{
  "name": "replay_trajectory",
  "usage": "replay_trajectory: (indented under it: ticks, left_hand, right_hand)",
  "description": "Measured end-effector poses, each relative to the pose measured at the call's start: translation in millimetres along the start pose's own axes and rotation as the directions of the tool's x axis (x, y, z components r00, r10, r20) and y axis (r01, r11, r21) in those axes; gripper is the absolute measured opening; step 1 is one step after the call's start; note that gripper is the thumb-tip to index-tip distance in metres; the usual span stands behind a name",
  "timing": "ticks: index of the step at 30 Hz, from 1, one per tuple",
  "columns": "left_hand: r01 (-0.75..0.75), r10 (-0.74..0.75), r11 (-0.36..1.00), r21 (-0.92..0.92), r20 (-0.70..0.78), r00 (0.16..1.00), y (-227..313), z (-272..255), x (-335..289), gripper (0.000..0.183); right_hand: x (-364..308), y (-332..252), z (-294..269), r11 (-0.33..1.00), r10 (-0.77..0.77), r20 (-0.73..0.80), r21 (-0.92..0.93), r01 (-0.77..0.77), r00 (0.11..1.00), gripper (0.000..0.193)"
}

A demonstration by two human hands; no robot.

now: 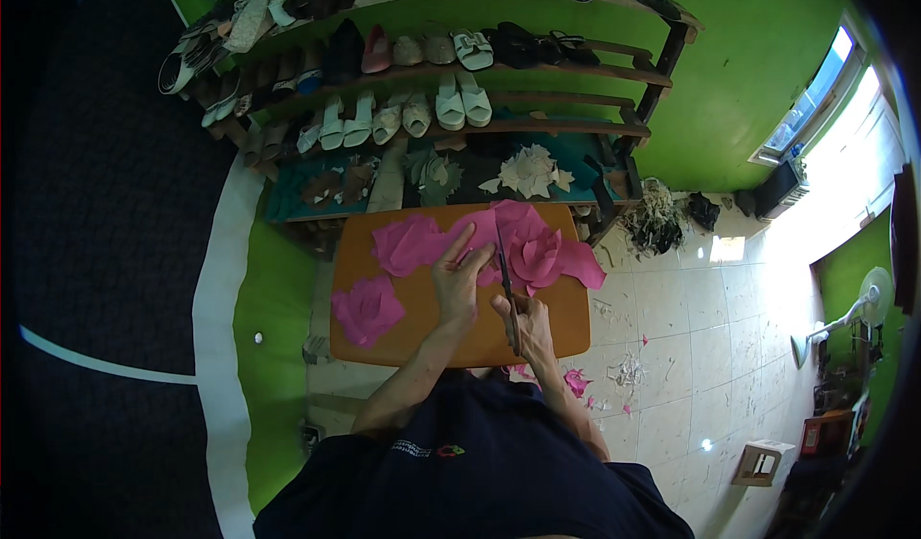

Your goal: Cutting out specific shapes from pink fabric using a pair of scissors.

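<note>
My left hand [459, 285] pinches a pink sheet [477, 224], leather or fabric I cannot tell, above the orange-brown table [436, 349]. Its thumb and fingers close on the sheet's near edge. In my right hand [530, 330] is a pair of dark scissors [506, 266], blades pointing away from me and up against the sheet, just right of my left fingertips. How far the blades are parted is too small to tell. A stack of pink cut pieces [368, 311] lies at the table's left, and a heap of curled pink pieces [539, 259] at its right.
Beyond the table a wooden rack [566, 127] carries rows of shoes and sandals, with white cut pieces [533, 170] on its low shelf. Pink scraps [576, 382] litter the tiled floor [672, 347] at right. A white fan [868, 299] stands far right.
</note>
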State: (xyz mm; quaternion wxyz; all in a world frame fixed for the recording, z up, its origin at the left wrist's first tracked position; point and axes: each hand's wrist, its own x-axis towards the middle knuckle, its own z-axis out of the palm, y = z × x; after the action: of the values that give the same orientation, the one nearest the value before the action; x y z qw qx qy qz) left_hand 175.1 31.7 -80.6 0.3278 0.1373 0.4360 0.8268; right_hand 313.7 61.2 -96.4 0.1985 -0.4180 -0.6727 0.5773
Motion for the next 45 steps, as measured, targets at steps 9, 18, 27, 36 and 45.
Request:
replay_trajectory:
  ticks: [9, 18, 27, 36, 45]
  left_hand:
    - [0.009, -0.008, 0.999, 0.036, -0.020, 1.000, 8, 1, -5, 0.054]
    - [0.014, -0.015, 1.000, 0.026, 0.041, 0.999, 1, -4, -12, 0.056]
    - [0.093, -0.092, 0.995, 0.024, -0.058, 0.994, 15, 0, -7, 0.047]
    - [0.168, -0.204, 0.962, 0.217, 0.159, 0.966, 39, -28, 24, 0.047]
    - [0.145, -0.257, 0.907, 0.396, 0.248, 0.934, 41, -44, 35, 0.053]
  right_hand:
    - [-8, -5, 6, 0.993, 0.016, -0.018, 0.121, -0.014, 1.000, 0.064]
    - [-1, -5, 3, 0.996, -0.029, -0.002, 0.084, 0.029, 1.000, 0.061]
    - [-9, -6, 2, 0.984, 0.108, 0.020, 0.140, -0.110, 0.994, 0.060]
    - [-8, 6, -1, 0.999, -0.008, 0.087, 0.036, 0.005, 0.996, 0.070]
    - [-4, 5, -6, 0.994, -0.030, 0.091, -0.098, 0.039, 0.995, 0.072]
